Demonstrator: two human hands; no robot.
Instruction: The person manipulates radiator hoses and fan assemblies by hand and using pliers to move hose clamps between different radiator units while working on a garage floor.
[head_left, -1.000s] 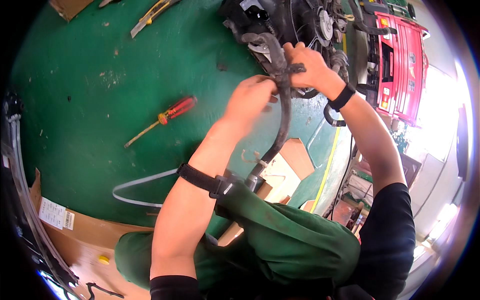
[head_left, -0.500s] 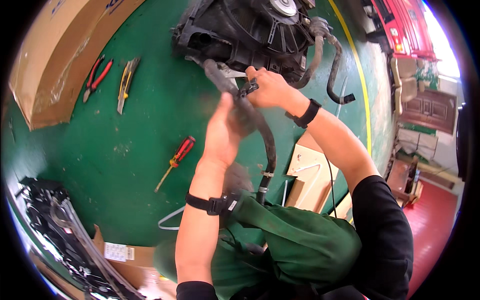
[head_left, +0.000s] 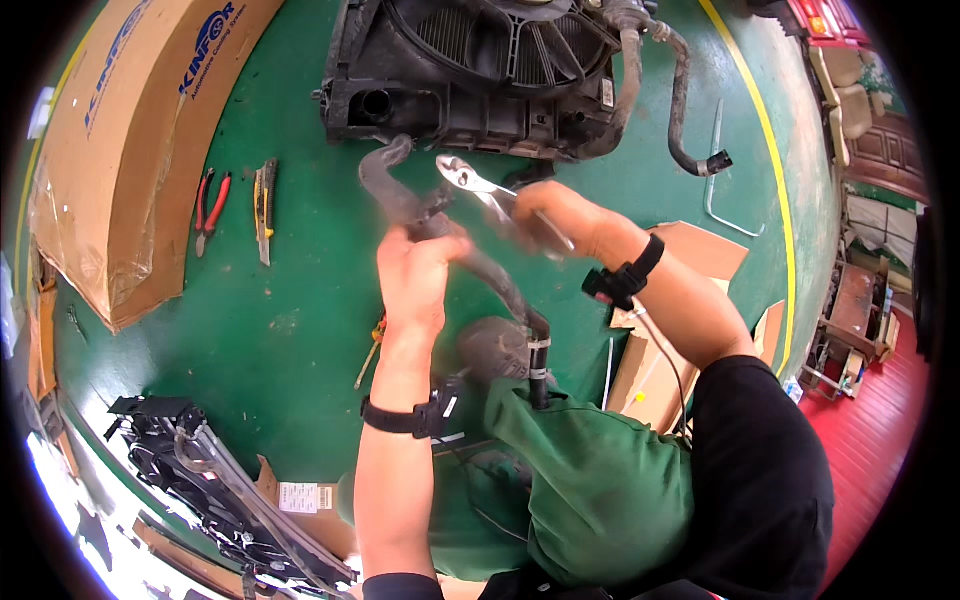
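Nearest the camera, the person's green trouser leg (head_left: 590, 480) fills the lower middle, and the lower end of a black rubber hose (head_left: 495, 275) rests against it, banded by a pale clip. The hose runs up and to the left from there, held off the green floor (head_left: 290, 300).

The left hand (head_left: 415, 275) is clenched around the middle of the hose, a black strap on its wrist. The right hand (head_left: 555, 215) is closed on the handles of a pair of silver pliers (head_left: 478, 188), whose open jaws point toward the hose just above the left hand; motion blur hides whether they touch it. A clamp may sit at that spot, but it cannot be made out.

The step in hand looks like working a clamp or fitting on the hose with the pliers while the other hand steadies it. The next move seems to call for setting the jaws square on the fitting and squeezing, with the left hand keeping the hose from twisting.

Further off, a screwdriver (head_left: 370, 350) lies on the floor beside the left forearm. Red-handled pliers (head_left: 208, 212) and a yellow knife (head_left: 264, 205) lie to the left, near a large cardboard sheet (head_left: 130, 150). Farthest, a black radiator and fan unit (head_left: 480, 70) lies at the top, with another hose (head_left: 685, 100) curling off its right side.
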